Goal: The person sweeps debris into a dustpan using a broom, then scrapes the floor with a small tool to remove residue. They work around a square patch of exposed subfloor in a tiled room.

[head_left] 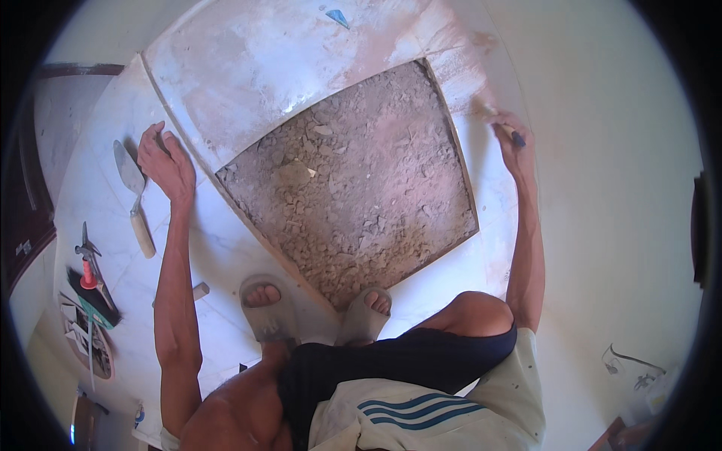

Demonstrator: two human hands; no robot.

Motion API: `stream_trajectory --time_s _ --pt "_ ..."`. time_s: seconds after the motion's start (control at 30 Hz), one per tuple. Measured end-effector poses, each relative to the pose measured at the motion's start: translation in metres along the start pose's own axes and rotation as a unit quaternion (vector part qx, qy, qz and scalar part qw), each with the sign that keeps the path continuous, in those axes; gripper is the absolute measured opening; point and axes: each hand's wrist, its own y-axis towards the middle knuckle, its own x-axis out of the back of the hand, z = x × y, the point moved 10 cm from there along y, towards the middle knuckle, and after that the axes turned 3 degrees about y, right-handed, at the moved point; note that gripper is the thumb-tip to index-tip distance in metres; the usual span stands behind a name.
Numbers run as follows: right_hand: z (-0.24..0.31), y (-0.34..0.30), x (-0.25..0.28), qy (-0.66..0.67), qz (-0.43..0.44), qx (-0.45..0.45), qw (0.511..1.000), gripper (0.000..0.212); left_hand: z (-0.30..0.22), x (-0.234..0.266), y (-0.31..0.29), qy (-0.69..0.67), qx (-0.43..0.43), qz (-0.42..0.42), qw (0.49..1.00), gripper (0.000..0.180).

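My right hand is closed around a slim tool with a dark blue handle end. Its pale, blurred tip meets the dusty tile by the right wall, so its exact kind is unclear. Over the white tiles on the left, my left hand hangs with loosely bent fingers and nothing visible in it. Just beside it lies a trowel with a pointed metal blade and a wooden handle. Between my hands is a square opening of broken rubble and soil, edged by cut tiles.
A hammer, a green-backed brush and a round container of shards sit at the far left. A small grey block lies near my sandals. A blue shard rests on the dusty far floor.
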Motion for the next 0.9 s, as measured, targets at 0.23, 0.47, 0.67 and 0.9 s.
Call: stream_trajectory --time_s 0.23,0.47,0.67,0.9 --pt "-0.004 0.0 -0.039 -0.03 0.185 -0.052 0.981 0.02 0.004 0.001 -0.001 0.008 0.023 0.003 1.0 0.032" --pt "0.022 0.02 -0.028 -0.029 0.095 0.035 0.994 0.021 0.0 0.004 0.001 0.009 0.019 -0.007 1.0 0.032" --pt "0.001 0.03 0.005 -0.042 -0.063 -0.076 0.994 0.015 -0.001 0.002 0.002 0.01 0.015 -0.004 1.0 0.033" --pt "0.022 0.044 -0.009 -0.009 -0.006 -0.017 1.0 0.013 0.0 0.0 0.002 0.008 0.017 0.0 1.0 0.032"
